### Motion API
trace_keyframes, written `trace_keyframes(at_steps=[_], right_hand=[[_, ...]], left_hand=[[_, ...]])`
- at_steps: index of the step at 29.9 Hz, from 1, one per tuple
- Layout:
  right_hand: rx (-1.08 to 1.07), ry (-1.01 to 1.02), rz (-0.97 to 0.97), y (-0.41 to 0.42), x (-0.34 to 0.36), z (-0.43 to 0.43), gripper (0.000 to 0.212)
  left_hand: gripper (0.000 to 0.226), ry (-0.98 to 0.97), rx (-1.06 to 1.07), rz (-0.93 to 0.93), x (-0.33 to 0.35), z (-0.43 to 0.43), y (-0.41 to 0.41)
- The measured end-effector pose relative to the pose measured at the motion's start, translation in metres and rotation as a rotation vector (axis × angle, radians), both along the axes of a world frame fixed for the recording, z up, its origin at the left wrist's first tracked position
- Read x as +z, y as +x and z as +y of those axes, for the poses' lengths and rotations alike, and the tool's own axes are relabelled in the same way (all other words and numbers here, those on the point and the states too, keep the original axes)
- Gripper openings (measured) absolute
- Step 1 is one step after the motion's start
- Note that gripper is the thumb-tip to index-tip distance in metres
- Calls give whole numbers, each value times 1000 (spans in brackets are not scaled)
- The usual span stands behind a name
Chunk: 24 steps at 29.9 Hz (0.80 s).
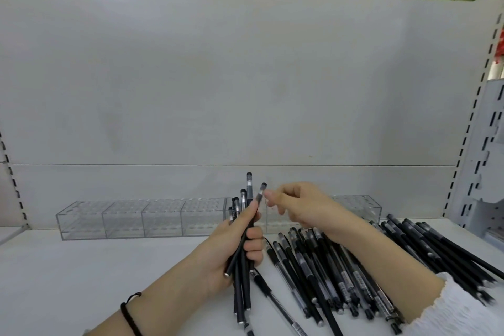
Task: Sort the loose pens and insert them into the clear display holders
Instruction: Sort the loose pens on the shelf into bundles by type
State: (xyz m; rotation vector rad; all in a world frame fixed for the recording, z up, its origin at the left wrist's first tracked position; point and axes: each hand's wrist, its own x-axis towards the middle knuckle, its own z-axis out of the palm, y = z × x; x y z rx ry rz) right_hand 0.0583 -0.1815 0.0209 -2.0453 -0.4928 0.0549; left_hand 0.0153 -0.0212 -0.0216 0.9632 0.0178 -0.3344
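Black pens (249, 188) gripped, left hand (227, 252); clear holders (122, 219) against wall (218, 90).

No legible txt anywhere. Loose pens (324, 264) have small pale labels (344, 287) w/ dark print on the barrels, prob. brand/barcode-type marks, but too small and blurred to read. Same for the faint print on the clear pen at the bottom edge.
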Motion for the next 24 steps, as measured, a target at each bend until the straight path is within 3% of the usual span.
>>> trace_keyframes(at_steps=[6,9,16,24], right_hand=[[-2,-630,-104,5,-5,-16,34],[-56,-840,-169,3,-9,-14,42],[-73,-938,-161,-4,-11,-1,54],[43,-804,-11,3,-13,10,34]], left_hand=[[22,-22,75,-1,-4,3,1],[19,-9,92,15,-4,4,0],[19,-9,119,42,-4,3,1],[20,15,116,44,-4,2,2]])
